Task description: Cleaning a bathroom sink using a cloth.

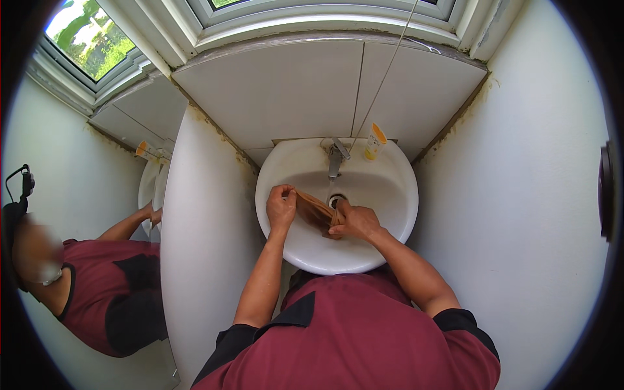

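Note:
A limp brown cloth (314,212) is stretched between my two hands over the basin of a white sink (338,263). My left hand (281,207) is closed on its upper left corner. Its right end is gripped by my right hand (357,221), beside the drain hole (336,199). The cloth's middle sags toward the basin, and its exact kind is hard to make out. Above the drain is a chrome tap (336,157), with what looks like a thin stream of water under its spout.
An orange and white tube-shaped container (375,142) stands on the sink's back right rim. A cord (383,77) hangs down behind the tap. A mirror (97,214) on the left reflects me, and white walls close in both sides. A window (325,16) lies beyond the tiled ledge.

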